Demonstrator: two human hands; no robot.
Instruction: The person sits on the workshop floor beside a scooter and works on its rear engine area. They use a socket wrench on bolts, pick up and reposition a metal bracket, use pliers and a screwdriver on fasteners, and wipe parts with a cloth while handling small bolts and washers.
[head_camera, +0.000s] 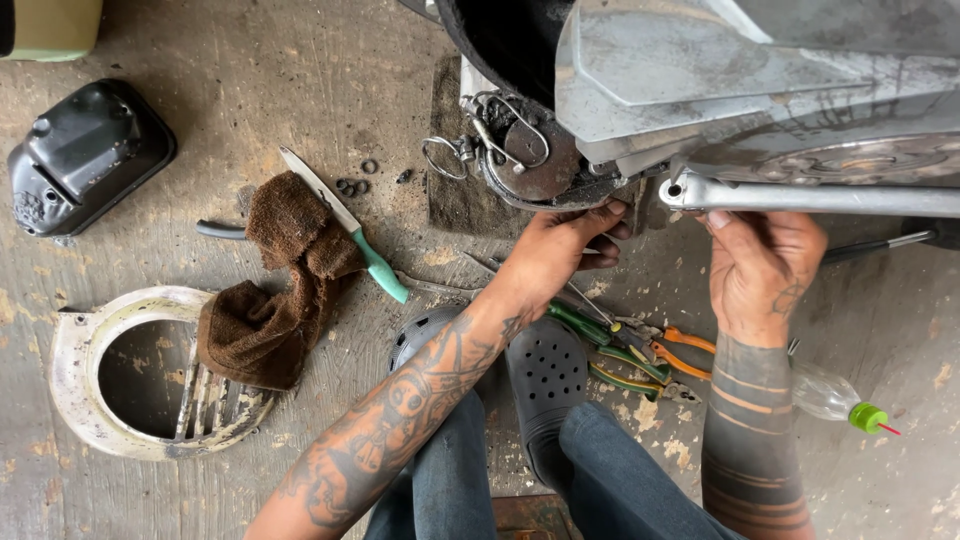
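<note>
Person squats on a stained concrete floor; knees in jeans at the bottom edge, a dark perforated clog between them.

Just past the clog: pliers with green and orange grips, lying in a loose heap. Right of them, a clear squeeze bottle with a green cap, on its side.

Left hand: fingers curled up under the lower edge of the engine case, fingertips pressed against the metal. Whether it pinches a small part there, cannot tell.

Right hand: fingers bent upward, thumb tip against the underside of a bright steel bar near its bolted end. Not closed around it.

The engine case sits at the top of the floor, right of centre, under the grey scooter body. Judged heavy, rigid, greasy, so slippery; wire springs at its left side look snaggy. Best grip is probably the thick lower rim or the bar, not the springs.

Left side of the floor: brown rag over a knife with a teal handle; white fan cover near the left edge; black metal cover toward the top left corner. Small black rings beyond the knife.
</note>
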